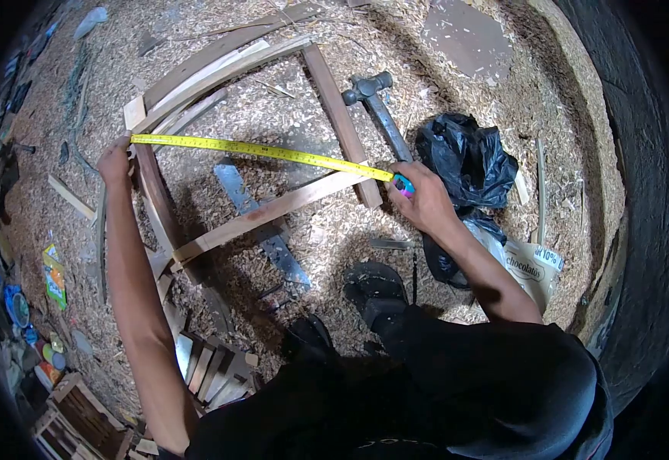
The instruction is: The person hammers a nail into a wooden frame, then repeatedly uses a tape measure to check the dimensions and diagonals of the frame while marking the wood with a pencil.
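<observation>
A yellow tape measure (pixel 262 150) is drawn out across a wooden frame (pixel 334 115) lying on the ground. My left hand (pixel 116 159) pinches the tape's end at the frame's upper left corner. Around the teal and purple tape case (pixel 403 185), just beyond the right-hand piece, my right hand (pixel 428 201) is closed. The frame has two side pieces, a curved rail (pixel 219 79) at the far end and a pale crossbar (pixel 273 211) nearer my feet. Beneath the crossbar lies a flat metal strip (pixel 231 184).
A hammer (pixel 380 111) and a black plastic bag (pixel 468 161) lie right of the frame. Near my right forearm is a printed wrapper (pixel 532 268). Wood offcuts (pixel 212 368) are piled at lower left, beside a slatted crate (pixel 81 414). Wood shavings cover the ground.
</observation>
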The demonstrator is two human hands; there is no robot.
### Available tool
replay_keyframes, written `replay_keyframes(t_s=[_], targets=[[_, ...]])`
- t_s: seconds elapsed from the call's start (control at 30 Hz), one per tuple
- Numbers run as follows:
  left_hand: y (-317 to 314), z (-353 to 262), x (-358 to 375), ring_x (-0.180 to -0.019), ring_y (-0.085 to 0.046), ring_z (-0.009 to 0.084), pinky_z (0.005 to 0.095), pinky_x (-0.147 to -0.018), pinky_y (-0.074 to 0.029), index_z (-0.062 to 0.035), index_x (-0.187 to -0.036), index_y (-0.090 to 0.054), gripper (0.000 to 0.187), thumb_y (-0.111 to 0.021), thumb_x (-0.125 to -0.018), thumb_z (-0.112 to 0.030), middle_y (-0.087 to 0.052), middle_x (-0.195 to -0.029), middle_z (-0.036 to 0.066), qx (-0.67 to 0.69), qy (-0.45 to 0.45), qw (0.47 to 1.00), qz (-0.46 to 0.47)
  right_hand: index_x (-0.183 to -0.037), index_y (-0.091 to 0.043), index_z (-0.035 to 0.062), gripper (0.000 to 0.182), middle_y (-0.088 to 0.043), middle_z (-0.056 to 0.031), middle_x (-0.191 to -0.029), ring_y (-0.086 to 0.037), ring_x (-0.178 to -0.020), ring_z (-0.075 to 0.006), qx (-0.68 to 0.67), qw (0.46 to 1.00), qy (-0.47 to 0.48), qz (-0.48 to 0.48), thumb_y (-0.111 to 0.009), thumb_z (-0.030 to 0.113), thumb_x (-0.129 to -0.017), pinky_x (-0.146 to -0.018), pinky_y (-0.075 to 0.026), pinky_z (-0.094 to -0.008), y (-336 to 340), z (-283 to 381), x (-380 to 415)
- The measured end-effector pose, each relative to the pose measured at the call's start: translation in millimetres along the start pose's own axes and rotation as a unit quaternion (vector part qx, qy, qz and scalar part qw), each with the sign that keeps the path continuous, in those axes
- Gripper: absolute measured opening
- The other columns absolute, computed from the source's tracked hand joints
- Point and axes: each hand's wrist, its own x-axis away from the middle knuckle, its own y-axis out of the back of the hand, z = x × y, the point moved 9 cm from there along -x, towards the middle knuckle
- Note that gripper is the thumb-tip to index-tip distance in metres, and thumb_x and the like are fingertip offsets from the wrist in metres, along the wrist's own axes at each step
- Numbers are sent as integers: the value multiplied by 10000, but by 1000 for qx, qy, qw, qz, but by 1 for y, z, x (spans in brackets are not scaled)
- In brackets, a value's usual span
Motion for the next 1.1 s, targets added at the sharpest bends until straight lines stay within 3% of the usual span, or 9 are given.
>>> replay_keyframes(t_s=[0.23,0.4,0.47,0.5,0.57,0.6,0.67,0.83,1.1], targets=[[37,-5,10,-574,-482,86,262,-507,-385,-64,-792,-687,251,-762,-834,-301,-543,-666,-13,61,-1,998,12,-1017,-676,25,238,-652,-205,-883,-651,-820,-387,-31,999,-7,12,-708,179,-839,-768,-520,-433,32,27,-22],[102,17,105,-476,-425,80,229,-445,-295,-127,-764,-585,263,-664,-905,-334,-507,-610,-28,100,70,991,52,-976,-647,55,235,-647,-186,-847,-630,-808,-383,94,987,118,49,-679,264,-873,-748,-497,-465,60,29,-100],[122,60,141,-472,-440,81,233,-439,-285,-109,-796,-612,273,-621,-931,-346,-505,-571,-11,100,43,983,149,-1006,-664,38,201,-653,-152,-857,-642,-807,-244,101,963,115,220,-714,148,-846,-752,-509,-370,47,22,-147],[130,77,166,-480,-457,71,223,-443,-296,-102,-817,-626,254,-629,-940,-325,-528,-576,-15,61,66,981,171,-1002,-670,44,180,-655,-116,-831,-623,-784,-209,72,948,199,237,-709,139,-855,-725,-504,-368,44,25,-167],[133,94,224,-520,-477,40,205,-470,-358,-91,-842,-641,190,-641,-953,-245,-577,-650,-30,74,160,972,158,-1014,-680,51,190,-655,-72,-797,-591,-732,-189,66,918,232,314,-718,145,-853,-662,-484,-355,28,30,-207],[134,107,238,-518,-474,39,206,-467,-355,-99,-845,-645,190,-647,-951,-256,-576,-659,-32,84,103,982,132,-1044,-692,68,216,-658,-62,-788,-591,-717,-189,116,910,220,333,-725,159,-851,-663,-485,-346,23,37,-224],[121,126,277,-519,-462,53,206,-479,-334,-100,-809,-631,205,-652,-950,-248,-568,-644,-26,118,200,967,105,-1073,-695,79,246,-657,-60,-777,-591,-701,-190,129,882,309,330,-730,164,-845,-645,-488,-349,7,46,-258],[91,128,308,-506,-454,58,218,-489,-331,-58,-833,-639,228,-621,-967,-242,-566,-658,-26,147,132,978,62,-1029,-702,44,228,-704,-87,-827,-635,-714,-198,157,890,272,329,-735,116,-815,-675,-518,-360,-16,56,-324],[78,110,317,-514,-424,47,214,-481,-331,-42,-805,-645,238,-618,-971,-211,-543,-648,-27,139,191,970,46,-993,-711,60,177,-701,-65,-791,-636,-703,-194,201,887,263,322,-739,125,-831,-667,-511,-358,-22,53,-359]])
